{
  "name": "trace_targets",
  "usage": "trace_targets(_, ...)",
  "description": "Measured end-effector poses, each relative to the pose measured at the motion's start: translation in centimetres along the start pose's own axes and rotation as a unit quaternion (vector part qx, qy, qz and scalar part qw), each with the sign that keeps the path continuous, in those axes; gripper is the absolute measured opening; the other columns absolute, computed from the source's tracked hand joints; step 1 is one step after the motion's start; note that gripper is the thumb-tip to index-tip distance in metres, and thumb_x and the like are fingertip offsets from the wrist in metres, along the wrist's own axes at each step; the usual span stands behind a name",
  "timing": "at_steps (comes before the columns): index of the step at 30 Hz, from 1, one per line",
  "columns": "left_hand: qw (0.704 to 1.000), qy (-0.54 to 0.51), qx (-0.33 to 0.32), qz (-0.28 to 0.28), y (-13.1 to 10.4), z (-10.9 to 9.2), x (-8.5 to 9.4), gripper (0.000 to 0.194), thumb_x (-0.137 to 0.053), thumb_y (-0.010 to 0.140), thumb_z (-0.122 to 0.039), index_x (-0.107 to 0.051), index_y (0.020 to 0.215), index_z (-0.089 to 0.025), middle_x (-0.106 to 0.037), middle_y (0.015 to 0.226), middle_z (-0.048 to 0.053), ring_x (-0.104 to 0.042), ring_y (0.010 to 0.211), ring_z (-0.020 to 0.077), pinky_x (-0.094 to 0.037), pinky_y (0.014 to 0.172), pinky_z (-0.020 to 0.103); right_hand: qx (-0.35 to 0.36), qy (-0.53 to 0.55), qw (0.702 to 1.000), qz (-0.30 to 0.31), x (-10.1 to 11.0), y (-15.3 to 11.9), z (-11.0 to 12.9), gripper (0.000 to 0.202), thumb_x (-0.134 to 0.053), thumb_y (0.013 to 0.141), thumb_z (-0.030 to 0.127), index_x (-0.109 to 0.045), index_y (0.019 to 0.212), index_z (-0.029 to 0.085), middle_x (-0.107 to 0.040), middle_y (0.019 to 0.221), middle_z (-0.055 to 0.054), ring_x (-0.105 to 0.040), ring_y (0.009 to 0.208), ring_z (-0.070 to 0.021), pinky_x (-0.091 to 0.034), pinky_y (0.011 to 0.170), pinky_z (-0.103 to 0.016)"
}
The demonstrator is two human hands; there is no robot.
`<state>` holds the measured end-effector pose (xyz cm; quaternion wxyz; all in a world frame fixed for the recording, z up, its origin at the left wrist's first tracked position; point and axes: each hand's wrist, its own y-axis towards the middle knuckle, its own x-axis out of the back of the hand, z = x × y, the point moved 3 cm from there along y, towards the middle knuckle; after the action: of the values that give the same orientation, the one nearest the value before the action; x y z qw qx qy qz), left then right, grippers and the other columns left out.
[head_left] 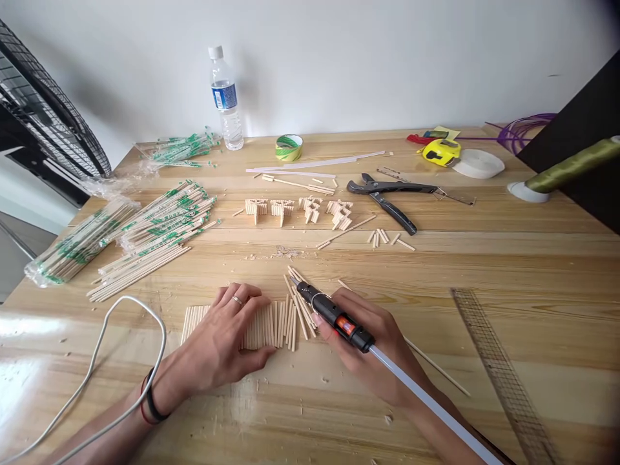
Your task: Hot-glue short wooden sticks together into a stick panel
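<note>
Beyond the row of short sticks (264, 326) on the desk (416, 281), four stick assemblies (282, 208) appear complete, while the row, with loose sticks (301, 312) at its right end, appears unfinished, the left hand (220, 339) spanning it part-open, the right hand (378, 336) closed around a glue gun (334, 316) beside it.

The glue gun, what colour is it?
The glue gun is mostly black; the head view, the only one, shows it.

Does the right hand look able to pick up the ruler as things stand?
Probably not: the right hand is wrapped around the glue gun. The way to the ruler looks mostly free, with a thin stick between.
</note>
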<state>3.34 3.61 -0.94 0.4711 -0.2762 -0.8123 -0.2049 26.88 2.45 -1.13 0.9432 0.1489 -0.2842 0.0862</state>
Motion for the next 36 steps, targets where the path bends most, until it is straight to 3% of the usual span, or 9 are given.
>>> trace_targets(6, 1.0, 0.007, 0.0, -0.008, -0.1, 0.3, 0.0, 0.06, -0.077, 0.089, -0.036, -0.049, 0.142, -0.024, -0.058, 0.133, 0.012, -0.056, 0.118, 0.0322, -0.048, 0.102, 0.051, 0.009, 0.005, 1.0, -0.012, 0.1, 0.0, 0.3, 0.026, -0.059, 0.1, 0.022, -0.049, 0.077, 0.024, -0.057, 0.078, -0.002, -0.054, 0.069, -0.0176, -0.042, 0.063, -0.032)
trace_targets(14, 0.999, -0.006, -0.014, -0.037, -0.3, -0.3, 0.4, 0.06, -0.077, 0.086, -0.027, -0.047, 0.138, -0.024, -0.057, 0.132, 0.012, -0.058, 0.118, 0.0315, -0.051, 0.101, 0.048, 0.044, -0.024, 0.997, -0.053, 0.3, -0.1, 0.3, 0.022, -0.06, 0.101, 0.026, -0.056, 0.079, 0.023, -0.059, 0.08, -0.003, -0.059, 0.076, -0.02, -0.045, 0.07, -0.033)
trace_targets(20, 0.998, -0.012, 0.019, -0.064, -0.5, -0.6, 0.6, 0.057, -0.072, 0.086, -0.031, -0.043, 0.134, -0.023, -0.061, 0.123, 0.01, -0.064, 0.111, 0.0302, -0.055, 0.095, 0.045, 0.042, -0.009, 0.998, -0.048, 0.0, -0.1, 0.4, 0.023, -0.064, 0.099, 0.027, -0.056, 0.078, 0.023, -0.058, 0.079, -0.002, -0.058, 0.076, -0.0192, -0.043, 0.067, -0.031)
trace_targets(24, 0.998, -0.02, 0.039, -0.05, -0.5, -0.3, 0.4, 0.056, -0.071, 0.087, -0.033, -0.043, 0.134, -0.024, -0.062, 0.121, 0.01, -0.067, 0.105, 0.0296, -0.057, 0.09, 0.044, 0.033, 0.016, 0.999, -0.021, 0.0, -0.1, 0.7, 0.022, -0.063, 0.1, 0.027, -0.06, 0.079, 0.022, -0.058, 0.078, -0.002, -0.059, 0.074, -0.0184, -0.044, 0.067, -0.031)
trace_targets(29, 0.996, -0.033, 0.052, -0.065, -0.6, -0.1, 0.7, 0.07, -0.075, 0.086, -0.036, -0.037, 0.144, -0.024, -0.059, 0.126, 0.011, -0.065, 0.11, 0.0301, -0.057, 0.092, 0.044, 0.024, 0.04, 0.999, 0.001, 0.1, 0.0, 1.3, 0.025, -0.063, 0.1, 0.031, -0.06, 0.076, 0.023, -0.052, 0.074, 0.0, -0.053, 0.066, -0.0169, -0.042, 0.061, -0.031)
trace_targets(34, 0.995, -0.022, 0.073, -0.057, -0.6, 0.1, 1.1, 0.06, -0.07, 0.079, -0.02, -0.044, 0.133, -0.024, -0.058, 0.118, 0.008, -0.066, 0.101, 0.0276, -0.057, 0.085, 0.042, 0.013, 0.103, 0.994, 0.043, 0.5, 0.1, 1.5, 0.034, -0.059, 0.102, 0.04, -0.058, 0.073, 0.023, -0.051, 0.071, 0.0, -0.051, 0.065, -0.0172, -0.039, 0.06, -0.032)
trace_targets(36, 0.995, -0.012, 0.073, -0.064, -0.7, 0.1, 1.3, 0.059, -0.068, 0.078, -0.02, -0.045, 0.132, -0.024, -0.059, 0.117, 0.008, -0.066, 0.097, 0.0274, -0.056, 0.083, 0.042, 0.019, 0.13, 0.989, 0.069, 0.6, 0.1, 1.6, 0.039, -0.057, 0.103, 0.048, -0.057, 0.073, 0.022, -0.052, 0.071, 0.0, -0.051, 0.066, -0.0175, -0.039, 0.062, -0.032)
